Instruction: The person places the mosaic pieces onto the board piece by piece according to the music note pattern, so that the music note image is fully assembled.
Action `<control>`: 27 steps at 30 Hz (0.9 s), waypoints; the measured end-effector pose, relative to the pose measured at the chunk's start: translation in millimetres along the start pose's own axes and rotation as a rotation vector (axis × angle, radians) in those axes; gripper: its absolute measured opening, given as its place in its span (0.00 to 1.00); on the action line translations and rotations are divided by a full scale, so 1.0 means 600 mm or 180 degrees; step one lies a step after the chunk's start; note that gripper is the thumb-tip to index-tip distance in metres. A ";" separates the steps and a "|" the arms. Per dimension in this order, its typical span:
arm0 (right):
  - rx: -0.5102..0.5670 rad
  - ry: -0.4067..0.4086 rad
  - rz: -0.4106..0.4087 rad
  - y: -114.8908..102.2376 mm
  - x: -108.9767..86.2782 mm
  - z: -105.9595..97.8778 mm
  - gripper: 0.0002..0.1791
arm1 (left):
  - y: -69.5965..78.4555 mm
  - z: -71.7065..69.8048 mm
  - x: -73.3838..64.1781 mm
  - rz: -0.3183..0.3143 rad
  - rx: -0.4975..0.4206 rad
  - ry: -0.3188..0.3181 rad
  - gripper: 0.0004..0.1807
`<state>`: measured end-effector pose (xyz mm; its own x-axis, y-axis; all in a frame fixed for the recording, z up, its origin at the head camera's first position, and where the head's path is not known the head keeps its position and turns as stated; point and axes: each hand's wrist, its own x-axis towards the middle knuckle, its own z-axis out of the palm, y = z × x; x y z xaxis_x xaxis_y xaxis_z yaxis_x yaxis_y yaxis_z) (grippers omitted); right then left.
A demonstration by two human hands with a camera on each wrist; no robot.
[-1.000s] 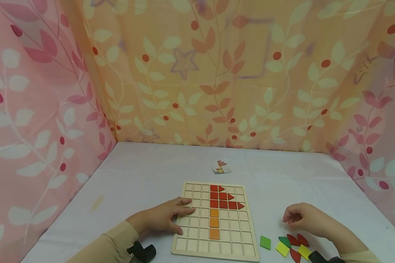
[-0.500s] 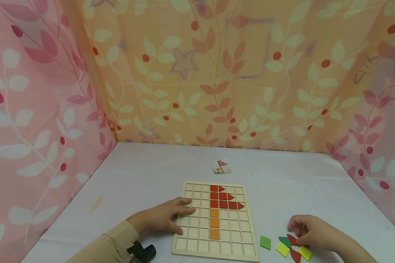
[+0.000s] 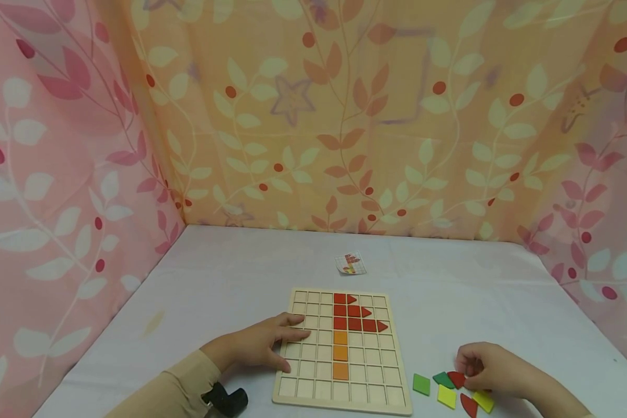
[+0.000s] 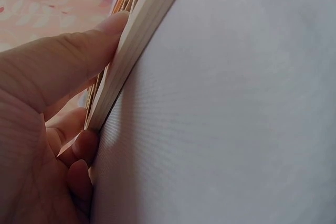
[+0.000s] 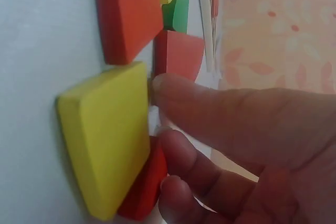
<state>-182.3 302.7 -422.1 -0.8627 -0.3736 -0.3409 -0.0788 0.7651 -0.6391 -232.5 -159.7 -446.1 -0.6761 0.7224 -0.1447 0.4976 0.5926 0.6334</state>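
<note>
My left hand rests on the left edge of a wooden grid board, thumb and outstretched fingers on its rim and squares. In the left wrist view the thumb presses the board's edge. Red squares and triangles form three rows on the board, above a column of orange squares. My right hand bends over loose pieces, its thumb tip at the end of a red curved piece. Another red piece shows beside its curled fingers. I cannot tell whether the fingers pinch either one.
Near the right hand lie a dark green piece, yellow pieces, another red curved piece and a light green piece. A small pattern card lies behind the board. Leaf-patterned curtains enclose the white table.
My right hand has come down onto the loose pieces. A red curved piece and the dark green piece have slid left, and yellow pieces shifted slightly. My left hand has stayed put.
</note>
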 end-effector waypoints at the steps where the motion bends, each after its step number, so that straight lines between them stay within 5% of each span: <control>1: 0.0008 -0.0003 0.0006 -0.001 0.001 0.000 0.11 | 0.000 0.000 0.000 0.0005 0.0001 0.0002 0.39; 27: -0.0129 0.0040 -0.0001 -0.022 0.014 0.011 0.14 | -0.006 0.003 0.001 0.0089 0.0032 0.0026 0.39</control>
<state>-185.2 285.6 -421.2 -0.8689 -0.3674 -0.3319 -0.0989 0.7856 -0.6108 -233.7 -160.5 -449.8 -0.6664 0.7358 -0.1208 0.5218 0.5759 0.6293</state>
